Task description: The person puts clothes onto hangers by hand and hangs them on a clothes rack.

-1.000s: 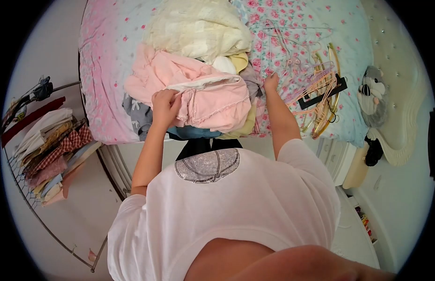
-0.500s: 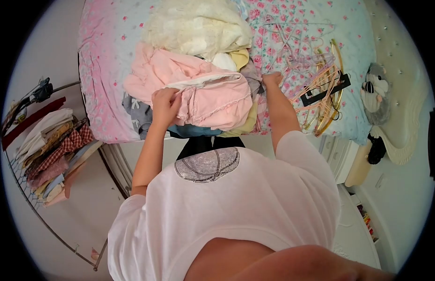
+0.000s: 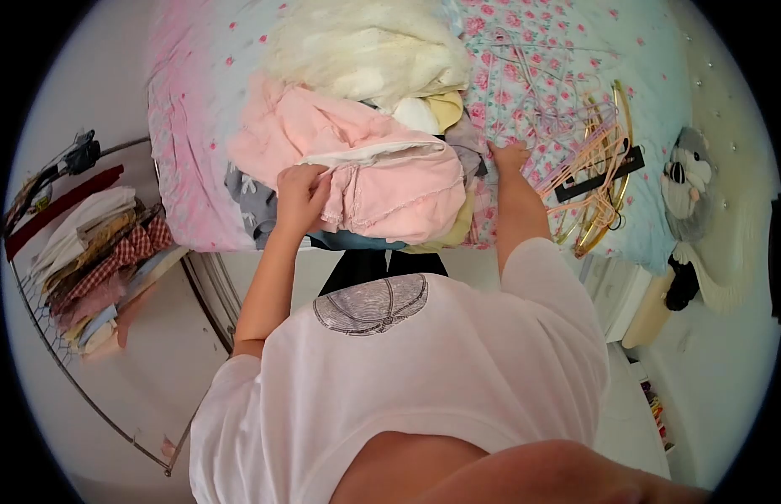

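A pink garment (image 3: 399,197) with a white inner edge lies spread on top of a heap of clothes on the bed. At its left part, my left hand (image 3: 301,196) is closed, pinching the cloth near that white edge. My right hand (image 3: 510,157) rests on the floral bed cover (image 3: 501,109), just right of the heap, with its fingers apart and nothing visible in them. Close to it is a greyish-mauve garment (image 3: 465,143) at the heap's edge. A fluffy cream garment (image 3: 365,50) lies behind the pink one. Grey cloth (image 3: 254,202) shows at the left.
Several loose hangers (image 3: 596,172), pink, gold and black, lie tangled to the right of my right hand. A grey plush toy (image 3: 688,176) sits by the headboard (image 3: 735,126). On the left, folded clothes (image 3: 113,252) are stacked on a wire rack (image 3: 46,328).
The whole view has shifted slightly, moving the bed and clothes rightward in the picture. My left hand keeps its grip on the pink garment, and my right hand stays beside the heap.
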`<state>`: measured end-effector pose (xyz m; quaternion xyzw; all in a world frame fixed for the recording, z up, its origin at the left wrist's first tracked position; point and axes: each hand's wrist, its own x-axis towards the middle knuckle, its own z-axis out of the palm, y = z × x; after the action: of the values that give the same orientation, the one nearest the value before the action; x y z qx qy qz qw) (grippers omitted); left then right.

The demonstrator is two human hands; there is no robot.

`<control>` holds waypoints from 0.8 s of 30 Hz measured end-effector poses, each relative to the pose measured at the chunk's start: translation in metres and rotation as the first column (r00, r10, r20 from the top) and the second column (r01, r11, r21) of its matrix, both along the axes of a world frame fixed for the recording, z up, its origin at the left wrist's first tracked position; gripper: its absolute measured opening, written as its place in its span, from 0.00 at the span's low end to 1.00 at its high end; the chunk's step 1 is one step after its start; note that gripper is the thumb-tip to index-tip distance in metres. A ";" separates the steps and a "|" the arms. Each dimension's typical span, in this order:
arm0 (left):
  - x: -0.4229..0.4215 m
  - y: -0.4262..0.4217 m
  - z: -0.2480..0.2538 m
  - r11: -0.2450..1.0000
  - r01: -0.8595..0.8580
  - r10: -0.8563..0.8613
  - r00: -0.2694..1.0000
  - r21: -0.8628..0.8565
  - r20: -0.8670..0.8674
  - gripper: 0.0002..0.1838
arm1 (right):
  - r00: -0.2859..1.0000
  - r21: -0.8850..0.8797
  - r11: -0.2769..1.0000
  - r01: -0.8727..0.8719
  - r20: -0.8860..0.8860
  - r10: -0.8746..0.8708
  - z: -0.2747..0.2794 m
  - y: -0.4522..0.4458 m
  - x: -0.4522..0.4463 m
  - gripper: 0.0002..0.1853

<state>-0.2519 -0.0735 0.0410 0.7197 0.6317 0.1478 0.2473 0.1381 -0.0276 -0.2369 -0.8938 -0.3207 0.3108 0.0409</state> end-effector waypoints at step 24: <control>0.006 -0.011 0.001 0.997 0.074 -0.074 0.997 0.024 0.009 0.07 | 0.866 0.223 0.960 0.168 -0.499 -0.036 0.092 0.056 0.054 0.22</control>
<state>-0.2458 -0.0849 0.0424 0.7449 0.6013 0.1499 0.2472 0.1925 0.0286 -0.1445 -0.7885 -0.2896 0.4798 0.2534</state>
